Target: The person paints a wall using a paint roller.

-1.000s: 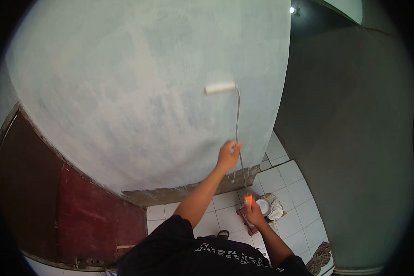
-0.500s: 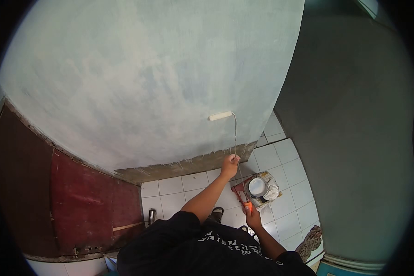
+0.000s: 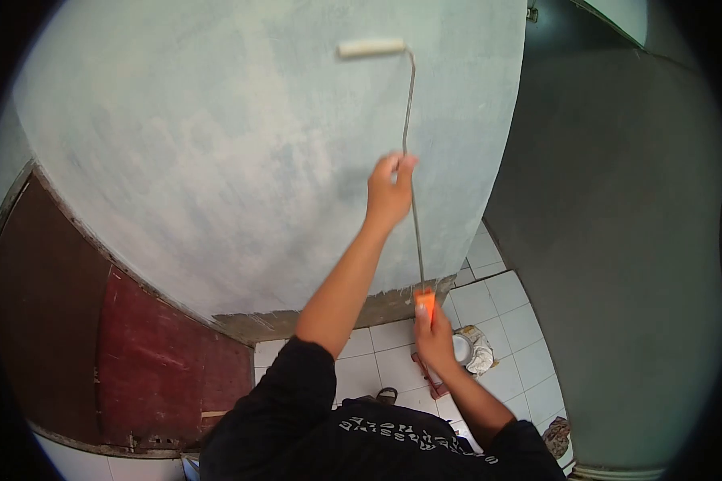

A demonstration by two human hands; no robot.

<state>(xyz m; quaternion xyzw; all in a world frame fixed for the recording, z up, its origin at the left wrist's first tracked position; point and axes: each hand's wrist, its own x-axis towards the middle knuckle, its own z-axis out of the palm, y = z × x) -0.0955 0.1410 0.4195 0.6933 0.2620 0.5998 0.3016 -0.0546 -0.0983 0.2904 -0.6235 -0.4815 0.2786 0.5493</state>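
Observation:
A paint roller (image 3: pixel 371 48) with a long thin metal rod reaches up the pale, patchily painted wall (image 3: pixel 241 160). My left hand (image 3: pixel 391 188) is closed around the middle of the rod, slightly blurred. Lower down, my right hand (image 3: pixel 434 337) grips the roller's orange handle (image 3: pixel 425 303). The white roller sleeve lies at or very near the wall; I cannot tell whether it touches. Partly behind my right hand, a round pot of whitish paint (image 3: pixel 462 349) stands on the floor beside a crumpled white cloth (image 3: pixel 481 357).
A bare grey-brown strip (image 3: pixel 257 325) runs along the wall's foot. White floor tiles (image 3: pixel 359 373) lie below. To the left is a dark red panel (image 3: pixel 152 361), to the right a dark grey wall (image 3: pixel 618 240). A bunched brown cloth (image 3: pixel 557 437) lies at lower right.
The roller has moved well up the wall, with both my hands rising along with it. My right hand now partly covers the area by the paint pot.

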